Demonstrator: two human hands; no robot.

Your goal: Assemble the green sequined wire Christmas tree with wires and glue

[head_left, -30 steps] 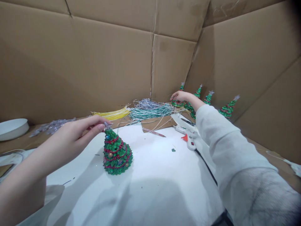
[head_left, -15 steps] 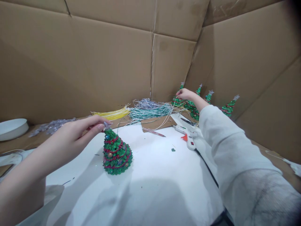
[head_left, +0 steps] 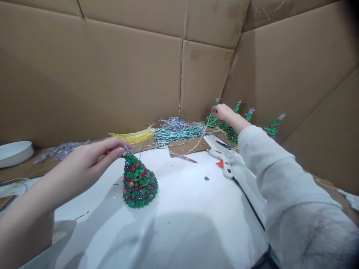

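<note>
My left hand (head_left: 105, 155) pinches the clear star topper (head_left: 128, 149) of a small green Christmas tree (head_left: 140, 185), which stands on the white table, tilted slightly. Red garlands and small coloured balls ring the tree. Far out at the back right, my right hand (head_left: 223, 112) is closed with its fingertips pinching thin white wire (head_left: 205, 134), whose strands trail down toward the wire bundles. Green wires (head_left: 181, 132), yellow wires (head_left: 133, 135) and pale purple wires (head_left: 174, 123) lie in bundles on cardboard left of that hand.
A white glue gun (head_left: 227, 170) with an orange trigger lies right of centre, its black cord running forward. Near it are a pencil (head_left: 183, 157) and a green scrap (head_left: 206, 178). More trees (head_left: 272, 129) stand back right. Clear stars (head_left: 66, 149) and a white bowl (head_left: 15, 153) sit left.
My right hand has shifted slightly to the right, and the white wire in it has drawn closer together. My left hand and the tree have stayed put.
</note>
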